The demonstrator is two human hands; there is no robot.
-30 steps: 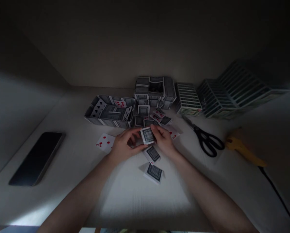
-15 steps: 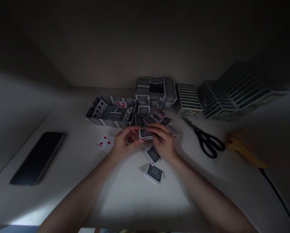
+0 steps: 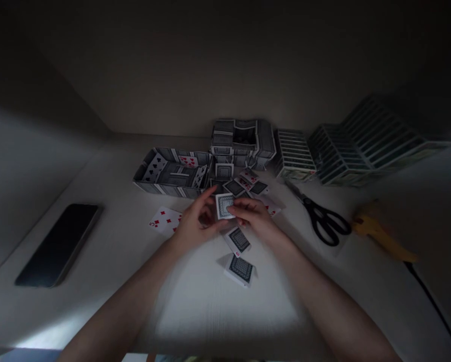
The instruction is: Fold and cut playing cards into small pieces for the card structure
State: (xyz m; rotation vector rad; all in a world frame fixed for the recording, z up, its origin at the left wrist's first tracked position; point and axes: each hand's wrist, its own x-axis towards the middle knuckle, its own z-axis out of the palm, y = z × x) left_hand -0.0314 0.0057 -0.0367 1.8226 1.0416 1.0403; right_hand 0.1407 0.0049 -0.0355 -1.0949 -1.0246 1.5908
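Between my hands is a folded playing card (image 3: 224,206), its patterned back facing up. My right hand (image 3: 256,217) pinches its right side between thumb and fingers. Around the card's left edge, my left hand (image 3: 195,216) curves with thumb and index finger spread apart; whether it touches the card I cannot tell. Just below the hands lie a folded card (image 3: 238,240) and another folded card (image 3: 240,269), both back up. A five of diamonds (image 3: 164,220) lies face up beside my left hand. Behind my hands are several loose cards (image 3: 248,183), partly hidden.
An open box made of cards (image 3: 165,188) stands at back left, beside a taller card structure (image 3: 244,143). Slatted card pieces (image 3: 295,153) stand to the right. Black scissors (image 3: 325,221) and a yellow glue gun (image 3: 383,239) with a cord lie right; a phone (image 3: 59,244) lies left.
The folded card has tilted up, showing more of its back. My left fingers have spread away from it, and my right hand has shifted to pinch its right side.
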